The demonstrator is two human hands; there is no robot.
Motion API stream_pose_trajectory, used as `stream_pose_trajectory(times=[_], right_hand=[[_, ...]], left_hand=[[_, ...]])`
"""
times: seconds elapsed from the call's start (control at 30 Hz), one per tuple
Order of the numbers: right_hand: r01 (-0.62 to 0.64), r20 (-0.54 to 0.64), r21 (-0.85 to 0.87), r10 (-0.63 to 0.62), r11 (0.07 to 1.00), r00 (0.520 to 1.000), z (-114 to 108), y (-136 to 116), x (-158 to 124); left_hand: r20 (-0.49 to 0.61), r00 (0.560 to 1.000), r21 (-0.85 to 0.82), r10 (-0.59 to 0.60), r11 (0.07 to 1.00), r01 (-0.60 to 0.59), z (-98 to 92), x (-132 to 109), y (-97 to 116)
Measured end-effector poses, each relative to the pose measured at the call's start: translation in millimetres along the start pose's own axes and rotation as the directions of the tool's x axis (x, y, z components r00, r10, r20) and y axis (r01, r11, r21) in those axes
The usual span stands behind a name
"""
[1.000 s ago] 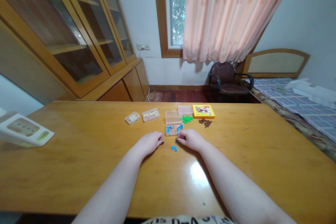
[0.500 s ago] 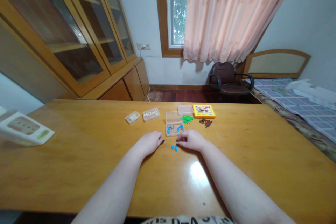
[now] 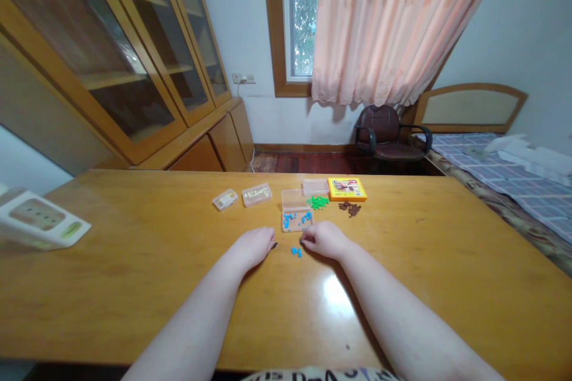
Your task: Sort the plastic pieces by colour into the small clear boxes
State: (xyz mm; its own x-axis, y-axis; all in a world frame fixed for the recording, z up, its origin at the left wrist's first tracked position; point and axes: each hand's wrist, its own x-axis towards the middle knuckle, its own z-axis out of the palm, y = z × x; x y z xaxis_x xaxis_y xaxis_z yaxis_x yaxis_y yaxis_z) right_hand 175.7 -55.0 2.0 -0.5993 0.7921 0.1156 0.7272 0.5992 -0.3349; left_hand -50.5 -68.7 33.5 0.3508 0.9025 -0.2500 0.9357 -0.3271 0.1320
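Observation:
My left hand [image 3: 257, 245] rests on the table with its fingers curled in; whatever they may hold is hidden. To its right lies a small cluster of blue pieces [image 3: 297, 252], too small to name more exactly. My right hand [image 3: 326, 239] is on the other side of that cluster, thumb and fingers pinched together, and I cannot make out anything between them. Just beyond both hands sits a clear plastic case [image 3: 292, 230] with its lid raised, holding more blue pieces [image 3: 307, 217]. The right hand is close to the case's near right corner.
Behind the case are a pile of green pieces [image 3: 319, 202], brown pieces [image 3: 351, 209], a yellow box [image 3: 347, 189] and another clear case [image 3: 315, 186]. Two clear boxes [image 3: 257, 194] [image 3: 224, 199] stand further left. A white device [image 3: 42, 219] occupies the table's left end.
My left hand has drawn back slightly to the left, away from the blue cluster. The right hand's fingers have tucked in a little closer. The blue pieces have hardly moved.

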Motion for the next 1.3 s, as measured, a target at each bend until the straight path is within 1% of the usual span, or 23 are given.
stream_pose_trajectory(times=[0.13,0.23,0.3,0.37,0.43,0.5,0.63,0.77,0.83,0.97,1.03,1.13,1.2,1.3], right_hand=[[0.030,-0.024,0.009,-0.030,0.999,0.999,0.0,-1.1,-0.4],[0.036,-0.089,0.039,-0.033,0.999,0.996,-0.2,-1.4,-0.8],[0.000,-0.173,0.062,0.010,0.998,0.985,-0.4,-0.6,-0.6],[-0.069,-0.257,0.090,0.090,0.994,0.962,-0.3,1.1,0.1],[-0.136,-0.286,0.126,0.168,0.983,0.943,0.2,3.4,0.9],[-0.170,-0.267,0.164,0.210,0.972,0.941,1.0,5.3,1.5],[-0.159,-0.252,0.220,0.213,0.962,0.944,2.4,5.7,2.1],[-0.136,-0.233,0.242,0.193,0.961,0.953,2.4,3.1,2.4],[-0.126,-0.221,0.245,0.182,0.961,0.958,1.8,1.9,2.5],[-0.121,-0.181,0.250,0.169,0.961,0.969,-0.1,0.9,1.9],[-0.119,-0.148,0.257,0.161,0.959,0.976,-1.1,0.6,1.1],[-0.073,-0.109,0.283,0.108,0.956,0.988,-2.3,-0.1,0.0],[-0.041,-0.086,0.297,0.069,0.954,0.994,-2.7,-0.7,-0.5],[-0.031,-0.062,0.296,0.052,0.955,0.997,-3.5,-1.4,-0.8]], left_hand=[[0.006,1.000,0.010,-0.007,1.000,0.006,0.2,-0.1,1.7],[0.003,1.000,0.019,-0.005,1.000,0.005,0.6,0.2,2.5],[0.002,1.000,0.021,-0.005,1.000,0.005,1.2,0.8,3.2],[-0.003,1.000,0.017,-0.008,1.000,0.008,2.0,1.6,3.7],[-0.024,1.000,0.008,-0.003,1.000,0.003,2.7,2.3,3.8],[-0.060,0.998,-0.005,0.021,1.000,-0.021,2.7,3.0,3.4],[-0.167,0.983,-0.052,0.073,0.995,-0.082,-0.3,6.4,3.6],[-0.339,0.939,-0.127,0.062,0.986,-0.111,-0.4,15.1,8.1],[-0.376,0.925,-0.179,0.059,0.974,-0.136,2.1,19.0,10.9],[-0.337,0.929,-0.215,0.156,0.947,-0.237,6.3,19.3,12.9],[-0.315,0.932,-0.213,0.179,0.944,-0.254,6.1,16.3,12.0],[-0.286,0.934,-0.198,0.215,0.940,-0.277,4.3,11.7,10.7],[-0.246,0.934,-0.191,0.260,0.931,-0.310,3.8,10.0,11.2],[-0.191,0.928,-0.201,0.320,0.913,-0.356,5.3,9.3,13.5]])
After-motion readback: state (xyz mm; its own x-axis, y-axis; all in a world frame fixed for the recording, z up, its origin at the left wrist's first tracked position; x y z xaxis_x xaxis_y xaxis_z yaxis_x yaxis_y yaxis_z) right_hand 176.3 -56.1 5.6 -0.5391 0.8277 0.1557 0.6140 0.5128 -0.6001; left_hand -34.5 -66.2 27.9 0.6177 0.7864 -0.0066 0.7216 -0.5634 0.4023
